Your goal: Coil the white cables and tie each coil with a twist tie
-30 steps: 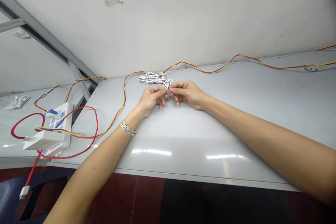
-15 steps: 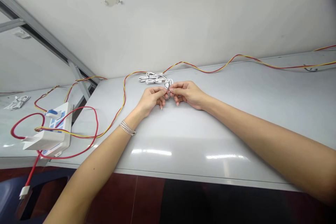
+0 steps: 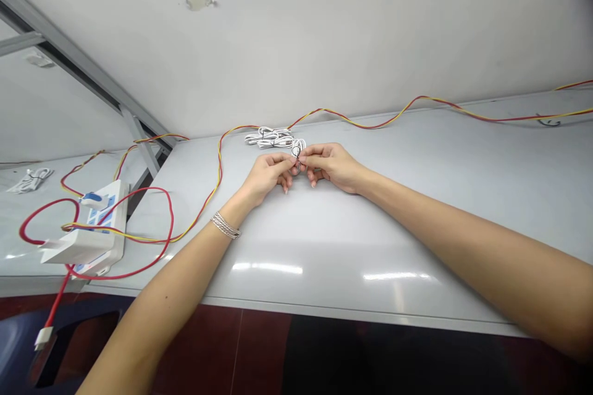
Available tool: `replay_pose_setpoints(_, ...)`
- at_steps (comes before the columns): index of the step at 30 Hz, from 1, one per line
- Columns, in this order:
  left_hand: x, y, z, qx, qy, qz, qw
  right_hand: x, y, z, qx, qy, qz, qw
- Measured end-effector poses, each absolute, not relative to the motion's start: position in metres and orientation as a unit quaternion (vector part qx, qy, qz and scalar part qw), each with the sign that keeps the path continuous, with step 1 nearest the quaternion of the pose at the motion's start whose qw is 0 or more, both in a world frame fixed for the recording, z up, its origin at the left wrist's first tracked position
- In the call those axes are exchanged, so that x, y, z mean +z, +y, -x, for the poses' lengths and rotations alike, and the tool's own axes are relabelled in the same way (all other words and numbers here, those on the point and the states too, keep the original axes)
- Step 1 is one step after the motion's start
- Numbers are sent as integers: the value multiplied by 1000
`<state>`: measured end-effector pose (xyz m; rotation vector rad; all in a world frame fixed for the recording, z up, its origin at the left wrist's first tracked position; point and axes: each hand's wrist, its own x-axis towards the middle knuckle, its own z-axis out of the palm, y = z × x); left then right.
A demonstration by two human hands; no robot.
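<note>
Both of my hands meet over the far middle of the white table [image 3: 370, 222]. My left hand [image 3: 267, 174], a silver bracelet on its wrist, pinches a small coiled white cable [image 3: 298, 149] bound with a thin black tie. My right hand [image 3: 332, 165] pinches the same bundle from the other side, fingertips pressed together at the tie. Just behind them lies a pile of coiled white cables [image 3: 269, 136] on the table.
A twisted red and yellow wire [image 3: 370, 125] runs along the table's back edge by the wall. At the left a white power strip [image 3: 92, 231] stands with a red cable [image 3: 152, 259] looped round it. More white cables [image 3: 31, 179] lie on the neighbouring table.
The fingers have shifted slightly on the small bundle, which sits a little higher between the fingertips. Arms and everything else stay where they were.
</note>
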<state>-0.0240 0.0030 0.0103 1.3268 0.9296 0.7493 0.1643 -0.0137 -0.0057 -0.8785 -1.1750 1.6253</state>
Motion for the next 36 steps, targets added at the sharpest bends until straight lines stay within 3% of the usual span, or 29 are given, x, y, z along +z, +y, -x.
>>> replay_pose_setpoints(36,12,2,24,333,409,-576,625,-6,-18,-160,616,-516,357,476)
